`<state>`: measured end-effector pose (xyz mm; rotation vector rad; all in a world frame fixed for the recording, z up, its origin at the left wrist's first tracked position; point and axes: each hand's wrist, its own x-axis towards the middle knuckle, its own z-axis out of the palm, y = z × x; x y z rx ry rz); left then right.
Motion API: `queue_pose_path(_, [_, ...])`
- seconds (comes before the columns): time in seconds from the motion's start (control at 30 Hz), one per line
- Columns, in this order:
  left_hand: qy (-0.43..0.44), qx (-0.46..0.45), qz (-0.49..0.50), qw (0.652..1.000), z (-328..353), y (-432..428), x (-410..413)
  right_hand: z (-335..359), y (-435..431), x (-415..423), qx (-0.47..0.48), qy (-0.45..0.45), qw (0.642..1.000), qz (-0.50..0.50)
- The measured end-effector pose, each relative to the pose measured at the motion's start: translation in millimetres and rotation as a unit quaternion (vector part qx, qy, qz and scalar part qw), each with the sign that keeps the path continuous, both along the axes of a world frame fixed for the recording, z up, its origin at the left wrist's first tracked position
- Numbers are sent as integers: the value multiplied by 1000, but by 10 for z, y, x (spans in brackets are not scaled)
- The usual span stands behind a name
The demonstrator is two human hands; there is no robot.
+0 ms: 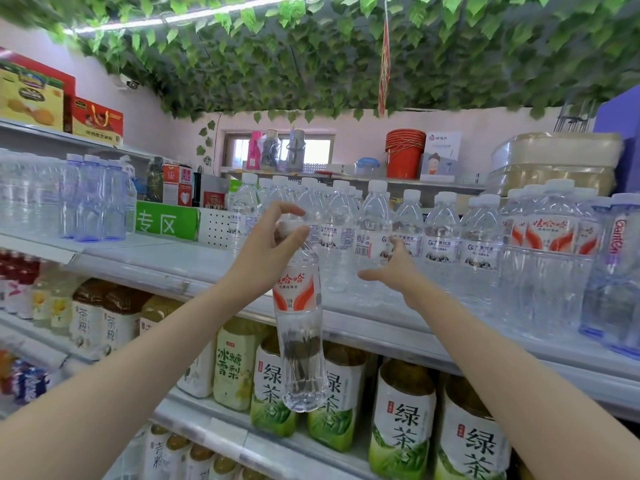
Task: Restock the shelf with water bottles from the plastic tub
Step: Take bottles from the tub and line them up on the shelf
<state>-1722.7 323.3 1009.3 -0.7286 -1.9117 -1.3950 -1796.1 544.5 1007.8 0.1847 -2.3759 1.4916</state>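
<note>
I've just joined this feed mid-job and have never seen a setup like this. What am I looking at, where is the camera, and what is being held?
There is no machine here: a person works with two bare hands. The single picture comes from a wide-angle camera worn on their head, looking forward at a shop shelf.

The left hand holds a water bottle with a red and white label, its fingers pinching the cap so that the bottle hangs in front of the shelf edge. The right hand reaches onto the shelf, spread open against the small bottles standing there. Green tea bottles fill the shelf below. The plastic tub is out of view.
</note>
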Motion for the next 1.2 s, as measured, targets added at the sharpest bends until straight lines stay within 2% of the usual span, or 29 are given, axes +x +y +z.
queue_pose_path(0.13, [-4,-10,-3,1000,-28,-17,32,-33,-86,-17,-13,23,998,-59])
queue_pose_path(0.3, [0,-25,2,1000,-37,-12,80,-70,-3,-26,-54,-19,998,-2])
queue_pose_path(0.57, [-6,-8,5,1000,-79,-21,76,-152,-96,-93,-19,11,996,-88])
queue_pose_path(0.8, [-13,-9,22,1000,-52,-36,22,-184,-50,-141,-29,-35,997,-62])
queue_pose_path(1.2, [0,-8,30,1000,-78,-19,-9,-147,-135,-229,107,-5,989,-101])
